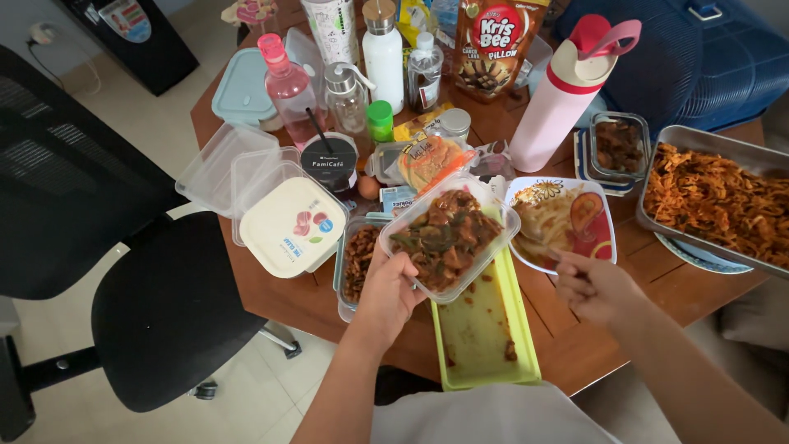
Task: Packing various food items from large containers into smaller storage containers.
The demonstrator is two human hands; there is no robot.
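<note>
Evidently the food has mostly left the green tray (481,329): only smears and a few scraps lie on its bare bottom, while the clear plastic container (448,238) above the tray's far end is already heaped with dark saucy pieces. The left hand (393,289) grips that container by its near-left corner, fingers curled under the rim and thumb on top, tilting it slightly. Right of the tray, the right hand (593,286) has its fingers pinched together over the rim of a patterned plate (604,247) of noodles; what they pinch I cannot tell. Room is tight: a second tub of dark food (357,263) sits just left of the tray, the lidded white box (289,224) further left, bottles crowd beyond. The tray's near end overhangs the table edge (575,362).
</note>
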